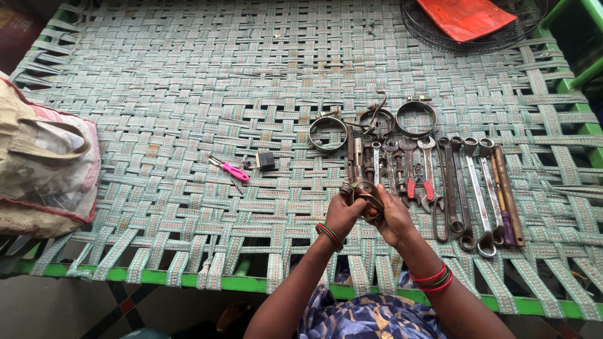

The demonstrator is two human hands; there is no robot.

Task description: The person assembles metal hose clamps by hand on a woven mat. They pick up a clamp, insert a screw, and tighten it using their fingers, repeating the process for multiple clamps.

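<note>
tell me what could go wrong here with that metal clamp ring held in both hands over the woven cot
1. The clamp ring is gripped by the left hand and right hand above open gaps in the woven cot; a loose part might drop through.
2. It hangs over the row of wrenches, so a slip could scatter them.

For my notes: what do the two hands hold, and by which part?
Both the left hand and the right hand grip one rusty metal ring clamp, each on its own side of the band.
</note>
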